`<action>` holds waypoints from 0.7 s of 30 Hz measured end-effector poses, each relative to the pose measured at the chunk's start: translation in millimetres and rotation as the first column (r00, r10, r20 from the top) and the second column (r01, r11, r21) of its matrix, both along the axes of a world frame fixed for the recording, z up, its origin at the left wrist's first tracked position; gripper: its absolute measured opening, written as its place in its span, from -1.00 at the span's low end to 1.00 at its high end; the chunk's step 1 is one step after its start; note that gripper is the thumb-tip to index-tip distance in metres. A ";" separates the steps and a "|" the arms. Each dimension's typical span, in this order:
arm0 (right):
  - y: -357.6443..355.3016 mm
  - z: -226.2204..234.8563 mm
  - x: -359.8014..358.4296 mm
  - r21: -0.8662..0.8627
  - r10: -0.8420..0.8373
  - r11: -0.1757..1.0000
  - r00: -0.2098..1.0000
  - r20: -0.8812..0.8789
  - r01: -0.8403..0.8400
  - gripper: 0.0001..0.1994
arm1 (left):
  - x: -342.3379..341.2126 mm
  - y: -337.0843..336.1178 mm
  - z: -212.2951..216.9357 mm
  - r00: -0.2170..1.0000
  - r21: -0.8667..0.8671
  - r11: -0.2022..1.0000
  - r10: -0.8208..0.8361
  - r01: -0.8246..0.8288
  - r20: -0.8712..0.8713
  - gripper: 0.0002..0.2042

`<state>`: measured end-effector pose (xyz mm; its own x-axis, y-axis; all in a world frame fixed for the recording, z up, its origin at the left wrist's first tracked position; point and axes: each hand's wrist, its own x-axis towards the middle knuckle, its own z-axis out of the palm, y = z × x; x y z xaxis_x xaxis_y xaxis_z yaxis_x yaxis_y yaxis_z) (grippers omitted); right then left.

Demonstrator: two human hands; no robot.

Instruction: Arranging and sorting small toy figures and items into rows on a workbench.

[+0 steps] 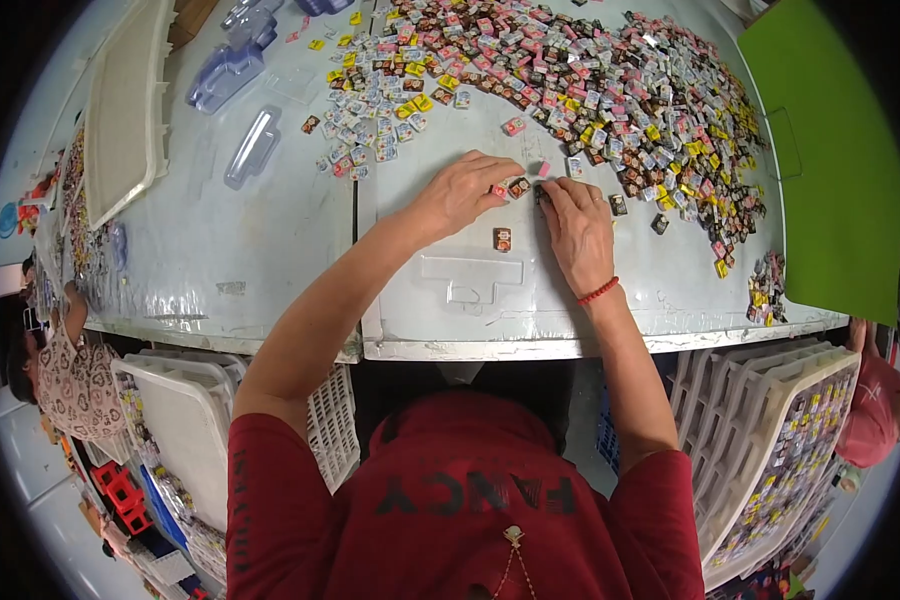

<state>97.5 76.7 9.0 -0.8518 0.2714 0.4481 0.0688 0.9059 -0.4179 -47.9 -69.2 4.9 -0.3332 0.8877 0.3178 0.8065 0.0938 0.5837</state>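
Observation:
My left hand (460, 192) is closed, thumb and fingertips pinching a small pink box-shaped piece (500, 189). Right against it lies a small brown piece (519, 187). Fingers of my right hand (580, 225) are pressed together over a small black piece (542, 194), mostly covered by the fingertips. A pink piece (542, 169) and a pale one (575, 167) lie just beyond that hand. Nearer me, a lone brown piece (502, 239) sits above a clear T-shaped plastic blister tray (473, 272) on the white table (420, 325).
A big heap of small coloured pieces (590, 90) spreads across the far side and right. Clear plastic blisters (253, 147) and a white tray (130, 110) lie left. A green board (830, 150) borders the right. Stacked crates (770, 450) stand below the table; people are at both sides.

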 end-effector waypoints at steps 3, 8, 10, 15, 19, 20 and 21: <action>1.2 1.9 1.8 0.000 0.014 1.000 1.000 0.019 -0.014 -0.76 | -2.5 9.8 2.4 0.994 -0.050 0.993 -0.107 0.107 -0.003 -0.58; 8.5 -1.2 7.6 -0.082 0.024 0.996 0.999 0.030 -0.021 -0.72 | 5.0 8.2 -1.2 0.984 -0.128 0.976 -0.178 0.179 0.015 -0.59; 9.7 -1.1 8.1 -0.099 0.012 0.995 1.000 0.025 -0.009 -0.71 | 9.5 4.0 -3.1 0.989 -0.034 0.989 -0.143 0.144 0.026 -0.60; 11.3 9.2 -6.7 -0.185 -0.110 0.976 0.993 0.044 0.116 -0.74 | 11.4 4.1 5.1 0.999 -0.019 0.999 -0.035 0.036 0.041 -0.59; 14.6 7.5 -31.1 -0.065 -0.123 0.988 0.965 0.233 0.142 -0.78 | 10.9 11.9 9.5 0.992 -0.130 0.991 0.035 -0.019 0.122 -0.57; 14.9 4.9 -34.6 -0.042 -0.123 0.990 0.964 0.235 0.136 -0.80 | 11.5 11.3 8.4 0.991 -0.133 0.991 0.038 -0.022 0.125 -0.57; 17.9 4.6 -33.3 -0.038 -0.110 0.992 0.967 0.229 0.122 -0.80 | 12.1 10.5 7.0 0.995 -0.099 0.995 0.036 -0.027 0.095 -0.57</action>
